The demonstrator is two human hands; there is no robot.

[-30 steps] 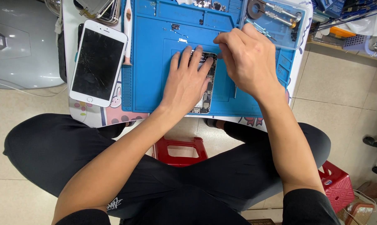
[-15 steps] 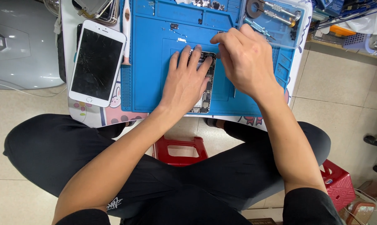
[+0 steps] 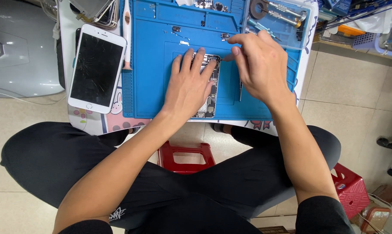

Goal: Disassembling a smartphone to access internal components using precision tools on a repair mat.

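Showing: a seated person bent over a small desk (image 3: pixel 306 93), both hands on an opened phone (image 3: pixel 209 97) that lies screen-less on a blue work mat (image 3: pixel 152 65).
Opened phone: at the mat's centre, long axis running 12 to 6 o'clock; circuit board and internal parts are exposed along its right edge and lower end, so the front panel is already off.
Left hand (image 3: pixel 188 84): laid flat, fingers spread and pointing to 12 o'clock, pressing the phone body down; it steadies and does not grip.
Right hand (image 3: pixel 258 65): at 3 o'clock of the phone, thumb and forefinger pinched together at the phone's upper right corner; what the pinch holds is too small to tell, perhaps a screw or a fine tool tip.
Tweezers (image 3: pixel 240 89): a thin dark tool showing beneath the right palm, pointing to 6 o'clock; whether the hand holds it cannot be told.
Loose parts (image 3: pixel 177 29): several small pieces lie on the mat at 12 o'clock of the phone, well apart from it, suggesting some components are already out.
White phone (image 3: pixel 97 67): at 9 o'clock, just off the mat, its dark glass cracked, untouched.
Tool tray (image 3: pixel 278 13): at 1 o'clock, holding screwdrivers and a roll of tape.
Progress, as judged: opening done, part removal under way at the upper corner; most of the internals appear to remain seated in the body.
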